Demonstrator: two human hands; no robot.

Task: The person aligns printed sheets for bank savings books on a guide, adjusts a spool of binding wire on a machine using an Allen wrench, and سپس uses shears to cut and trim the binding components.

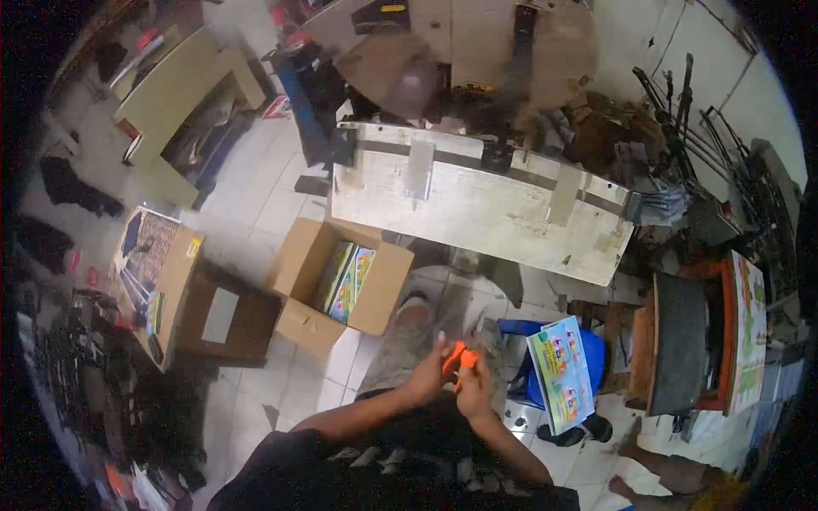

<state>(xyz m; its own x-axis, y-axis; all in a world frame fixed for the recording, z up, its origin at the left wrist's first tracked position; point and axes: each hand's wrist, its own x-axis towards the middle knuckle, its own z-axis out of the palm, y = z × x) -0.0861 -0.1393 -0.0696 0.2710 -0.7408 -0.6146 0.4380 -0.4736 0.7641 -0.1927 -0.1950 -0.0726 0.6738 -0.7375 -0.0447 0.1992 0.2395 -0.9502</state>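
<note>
Both hands meet in front of my body, over my lap, on a small bright orange object [461, 356]; its exact kind is too blurred to make out. My left hand [429, 372] grips it from the left with the fingers curled. From the right, my right hand [475, 388] closes on it as well. Ahead and to the left, an open cardboard box [385, 288] stands on the floor with colourful booklets [348, 281] inside. To my right, more printed booklets [562, 375] lie on a blue plastic stool [599, 362].
A worn white bench top [477, 200] stretches across ahead. On the left is a wooden desk [183, 255] with papers and small items. Dark-topped wooden furniture [679, 341] stands at right. Another person's bare limbs [660, 464] show at lower right. Clutter and metal rods [682, 111] fill the back right.
</note>
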